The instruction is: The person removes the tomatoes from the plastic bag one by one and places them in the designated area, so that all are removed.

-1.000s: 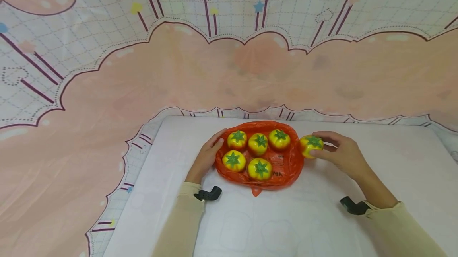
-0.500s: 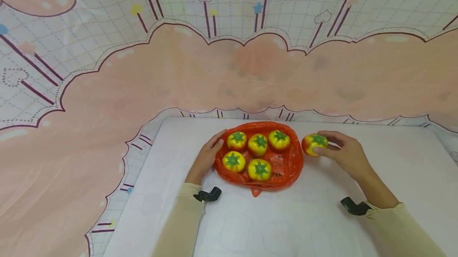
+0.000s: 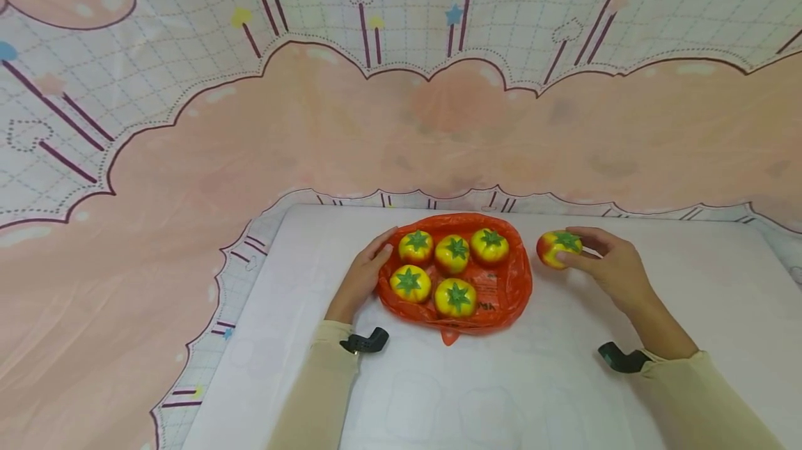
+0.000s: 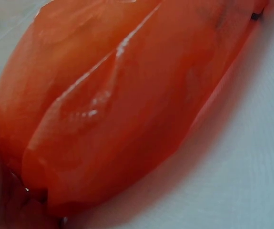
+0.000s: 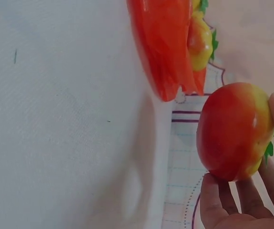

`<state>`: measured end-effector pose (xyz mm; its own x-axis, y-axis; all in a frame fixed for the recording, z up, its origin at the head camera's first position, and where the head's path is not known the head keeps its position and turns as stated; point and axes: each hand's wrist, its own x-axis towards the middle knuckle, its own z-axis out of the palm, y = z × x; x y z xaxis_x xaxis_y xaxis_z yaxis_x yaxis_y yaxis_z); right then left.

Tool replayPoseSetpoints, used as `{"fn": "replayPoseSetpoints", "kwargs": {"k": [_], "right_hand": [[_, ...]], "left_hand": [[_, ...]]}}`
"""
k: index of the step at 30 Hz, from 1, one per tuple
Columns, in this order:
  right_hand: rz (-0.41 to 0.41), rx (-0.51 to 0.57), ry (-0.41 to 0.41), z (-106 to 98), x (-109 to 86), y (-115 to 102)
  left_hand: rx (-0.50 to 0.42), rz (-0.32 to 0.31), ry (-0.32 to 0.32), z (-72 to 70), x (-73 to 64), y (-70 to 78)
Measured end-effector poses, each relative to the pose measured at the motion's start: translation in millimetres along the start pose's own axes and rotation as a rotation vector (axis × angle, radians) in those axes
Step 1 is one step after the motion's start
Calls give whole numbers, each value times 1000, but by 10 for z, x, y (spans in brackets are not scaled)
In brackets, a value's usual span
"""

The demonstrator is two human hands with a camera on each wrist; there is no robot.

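My right hand [image 3: 617,265] holds a toy tomato [image 3: 553,249] between thumb and fingers, to the right of the red plastic bag [image 3: 501,317]. In the right wrist view this tomato [image 5: 234,131] is red, turning yellow near its green leaf crown, and is held off the table. Several similar toy tomatoes [image 3: 456,297] sit inside the bag, which lies spread with its mouth up. My left hand [image 3: 358,279] grips the bag's left rim; some of its fingers are hidden. The bag's side [image 4: 127,119] fills most of the left wrist view.
A white table [image 3: 470,394] lies under everything. Behind it hangs a pink and white patterned cloth [image 3: 401,129]. Each wrist carries a black camera mount, such as the left one [image 3: 365,341].
The right hand has drawn the toy tomato rightward, away from the bag's right rim, and tilted it so more red shows. The left hand and bag stay in place.
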<state>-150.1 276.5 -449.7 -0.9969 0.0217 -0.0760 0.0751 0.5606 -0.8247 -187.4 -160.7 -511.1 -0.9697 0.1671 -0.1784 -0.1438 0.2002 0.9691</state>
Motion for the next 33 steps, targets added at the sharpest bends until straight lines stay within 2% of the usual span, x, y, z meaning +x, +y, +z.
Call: {"fn": "replayPoseSetpoints", "kwargs": {"k": [5,15,23,33], "right_hand": [[26,-14,3,15,8,12],[62,28,33,21,78,106],[119,32,21,40,132,99],[112,39,31,74,212,155]], "left_hand": [[2,5,4,3,-3,-13],[16,7,11,11,-7,-24],[17,-1,7,5,-18,-2],[12,2,6,5,-23,3]]}}
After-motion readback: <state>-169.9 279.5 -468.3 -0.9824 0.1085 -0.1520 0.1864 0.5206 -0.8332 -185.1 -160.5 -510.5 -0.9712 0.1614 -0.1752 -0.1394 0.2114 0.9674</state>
